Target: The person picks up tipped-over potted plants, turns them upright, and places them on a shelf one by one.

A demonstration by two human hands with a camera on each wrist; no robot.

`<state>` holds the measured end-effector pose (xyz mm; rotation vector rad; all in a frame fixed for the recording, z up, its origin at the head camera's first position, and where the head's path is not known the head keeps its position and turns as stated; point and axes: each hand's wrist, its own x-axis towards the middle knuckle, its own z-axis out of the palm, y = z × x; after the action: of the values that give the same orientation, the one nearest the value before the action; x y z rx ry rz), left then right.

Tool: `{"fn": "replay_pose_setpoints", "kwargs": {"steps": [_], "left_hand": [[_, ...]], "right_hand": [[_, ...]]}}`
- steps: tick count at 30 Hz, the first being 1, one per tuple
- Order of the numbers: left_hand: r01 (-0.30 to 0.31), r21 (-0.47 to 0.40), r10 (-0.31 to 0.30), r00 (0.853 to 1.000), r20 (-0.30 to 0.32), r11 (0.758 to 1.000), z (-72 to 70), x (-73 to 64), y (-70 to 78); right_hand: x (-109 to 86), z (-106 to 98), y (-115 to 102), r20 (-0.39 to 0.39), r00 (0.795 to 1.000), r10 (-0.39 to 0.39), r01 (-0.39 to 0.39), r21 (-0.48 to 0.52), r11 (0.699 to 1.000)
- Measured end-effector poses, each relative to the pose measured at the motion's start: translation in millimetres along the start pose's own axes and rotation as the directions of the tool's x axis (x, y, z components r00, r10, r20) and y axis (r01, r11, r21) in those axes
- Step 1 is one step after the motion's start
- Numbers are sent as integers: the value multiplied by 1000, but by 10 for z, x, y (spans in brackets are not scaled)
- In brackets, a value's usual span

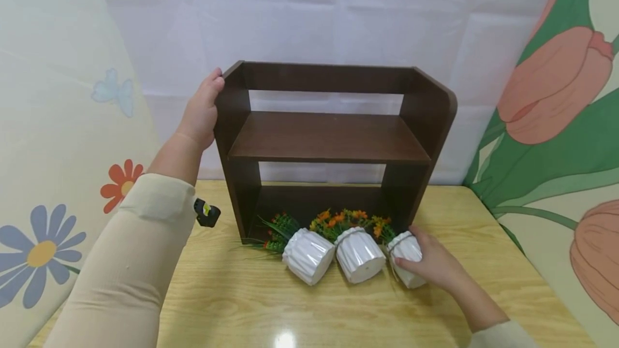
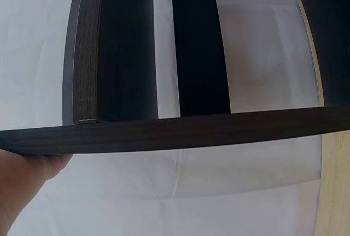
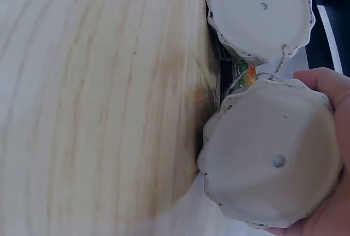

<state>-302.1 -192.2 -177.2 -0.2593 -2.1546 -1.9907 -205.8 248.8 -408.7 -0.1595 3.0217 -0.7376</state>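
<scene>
A dark brown two-tier wooden shelf (image 1: pixel 329 136) stands on the table. My left hand (image 1: pixel 199 111) lies against the outer face of its left side panel, fingertips near the upper edge; in the left wrist view that hand (image 2: pixel 27 184) touches the panel's outside. Three white ribbed flowerpots lie tipped on their sides before the lower compartment, bases toward me and flowers pointing inward. My right hand (image 1: pixel 432 259) grips the right flowerpot (image 1: pixel 408 256), whose scalloped base with a small hole (image 3: pixel 268 148) fills the right wrist view. Beside it lie the middle flowerpot (image 1: pixel 360 255) and left flowerpot (image 1: pixel 308 255).
Orange flowers (image 1: pixel 338 222) and green leaves (image 1: pixel 280 230) reach into the lower compartment. A small black object (image 1: pixel 207 212) shows beside the left sleeve. White cloth (image 1: pixel 314 15) hangs behind the shelf, and flower-printed panels (image 1: pixel 556 85) flank the wooden table (image 1: pixel 232 305).
</scene>
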Motion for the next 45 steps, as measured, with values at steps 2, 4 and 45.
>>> {"fn": "replay_pose_setpoints", "kwargs": {"steps": [2, 4, 45], "left_hand": [[-1, -6, 1, 1000, -2, 1000, 2, 1, -2], [1, -6, -1, 1000, -6, 1000, 1, 1, -5], [14, -21, -14, 1000, 12, 1000, 11, -38, -8]], "right_hand": [[-5, 2, -5, -6, 1000, -2, 2, 0, 1000], [-11, 8, -6, -17, 1000, -8, 8, -1, 1000], [-324, 125, 144, -230, 968, -104, 107, 1, 994]]}}
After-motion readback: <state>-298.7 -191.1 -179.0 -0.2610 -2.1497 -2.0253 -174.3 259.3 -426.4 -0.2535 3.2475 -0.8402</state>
